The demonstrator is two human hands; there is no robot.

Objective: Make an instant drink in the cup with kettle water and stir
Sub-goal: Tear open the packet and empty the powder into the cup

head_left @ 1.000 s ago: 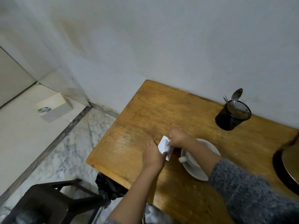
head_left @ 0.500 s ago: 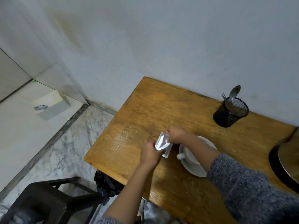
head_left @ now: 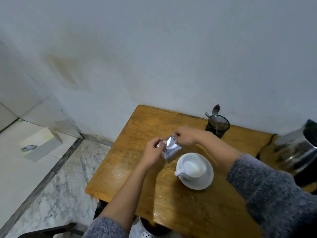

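Both hands pinch sachet (head_left: 170, 148) top, frame ctr: left hand (head_left: 153, 152) at left corner, right hand (head_left: 186, 136) at right. Long axis hangs toward lower right; cup (head_left: 193, 166) sits just beyond, lower right, on saucer (head_left: 204, 183).

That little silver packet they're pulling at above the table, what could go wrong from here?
Both hands, left hand and right hand, grip the sachet beside the cup, not over it, so a sudden tear might scatter powder on the table. The right forearm also hangs just above the cup and saucer and could knock them.
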